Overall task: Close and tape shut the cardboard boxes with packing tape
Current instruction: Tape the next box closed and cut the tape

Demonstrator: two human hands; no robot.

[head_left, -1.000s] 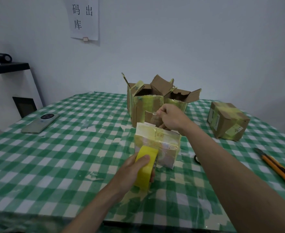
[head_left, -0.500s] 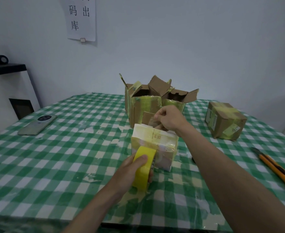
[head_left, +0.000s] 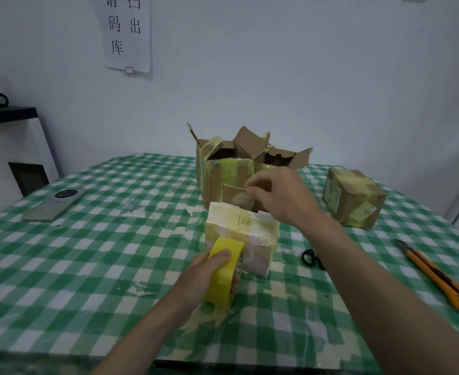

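The left hand (head_left: 209, 272) is wrapped round a yellow roll of packing tape (head_left: 224, 272), thumb over its outer face, holding it against the near side of a small box wrapped in yellowish tape (head_left: 240, 234). The right hand (head_left: 282, 196) reaches past that box with fingers curled and pinched at its far edge; it seems to grip a clear strip of tape or a flap there, but which one cannot be told.

To do this step well, I judge the strip should be kept taut between roll and far edge, laid along the top seam, then pressed flat before cutting.

Behind the small box, touching or nearly so, stand open brown cardboard boxes (head_left: 228, 169) with flaps up, not yet closed. Right of it and well apart sits a taped brown cardboard cube (head_left: 354, 198). Just right of it lie black-handled scissors (head_left: 311, 258), and farther right an orange utility knife (head_left: 436, 277). Far left of it rests a grey phone (head_left: 52, 205), all on the green-and-white checked tablecloth (head_left: 87, 266).
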